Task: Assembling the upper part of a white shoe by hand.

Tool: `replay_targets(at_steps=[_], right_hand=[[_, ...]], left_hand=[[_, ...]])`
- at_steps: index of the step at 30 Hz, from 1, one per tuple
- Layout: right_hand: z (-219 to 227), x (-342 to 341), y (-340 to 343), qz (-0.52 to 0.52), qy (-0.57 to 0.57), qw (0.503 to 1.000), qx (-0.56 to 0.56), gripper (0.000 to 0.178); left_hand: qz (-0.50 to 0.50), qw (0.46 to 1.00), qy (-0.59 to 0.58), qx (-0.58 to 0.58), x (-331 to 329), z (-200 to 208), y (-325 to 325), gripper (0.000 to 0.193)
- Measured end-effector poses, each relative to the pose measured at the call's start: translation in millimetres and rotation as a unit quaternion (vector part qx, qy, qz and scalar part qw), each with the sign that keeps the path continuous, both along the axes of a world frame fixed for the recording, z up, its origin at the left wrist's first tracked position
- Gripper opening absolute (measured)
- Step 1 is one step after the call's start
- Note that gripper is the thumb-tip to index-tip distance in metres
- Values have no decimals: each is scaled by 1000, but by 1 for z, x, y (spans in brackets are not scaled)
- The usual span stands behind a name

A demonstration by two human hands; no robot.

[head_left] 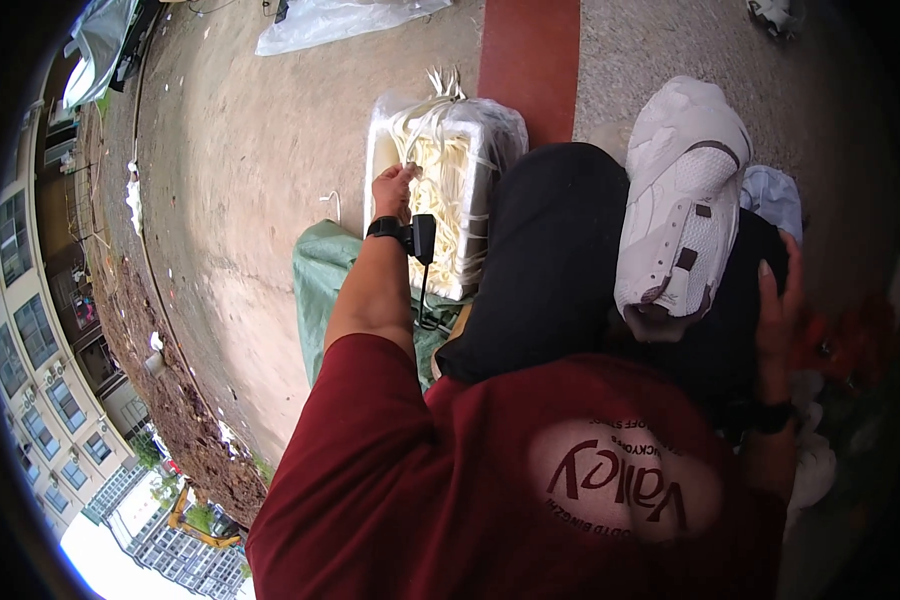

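On my lap lies a white sneaker point(680, 215), its eyelets showing with no lace through them. To its left a white foam box point(475, 215), lined with clear plastic, holds a tangle of cream-white shoelaces point(440, 195); some hang over its far edge. My left hand point(393, 190) reaches over the box's left rim, fingertips pinched on a shoelace among the others. Beside the sneaker, my right hand point(780, 295) rests against my dark-trousered right leg with its fingers stretched out; part of it is in shadow.
Green cloth or sheeting point(322, 270) lies left of the box, with a white hook point(332, 203) near it. Clear plastic sheeting point(350, 25) is spread on the ground farther off. A red strip point(530, 70) crosses the ground. White bundles point(813, 465) sit at my right.
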State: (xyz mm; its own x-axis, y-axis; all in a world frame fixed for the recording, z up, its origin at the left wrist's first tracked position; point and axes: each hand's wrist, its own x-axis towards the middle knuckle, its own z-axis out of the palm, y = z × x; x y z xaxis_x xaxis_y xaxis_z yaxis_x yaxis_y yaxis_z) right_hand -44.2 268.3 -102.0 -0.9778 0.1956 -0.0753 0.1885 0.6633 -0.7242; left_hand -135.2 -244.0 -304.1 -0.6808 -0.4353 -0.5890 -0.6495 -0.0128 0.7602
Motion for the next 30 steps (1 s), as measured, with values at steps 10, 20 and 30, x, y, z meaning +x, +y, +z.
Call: replay_targets(at_steps=[10, 20, 30], right_hand=[[-5, 0, 3, 2, 23, 1000, -21, 41], [-10, -1, 3, 4, 47, 999, -13, 41], [-10, 1, 7, 4, 52, 996, 77, 44]], left_hand=[[9, 987, 21, 159, 5, 17, -9, 13], [3, 951, 62, 305, 19, 52, -10, 17], [-146, 893, 174, 388, 33, 160, 17, 9]])
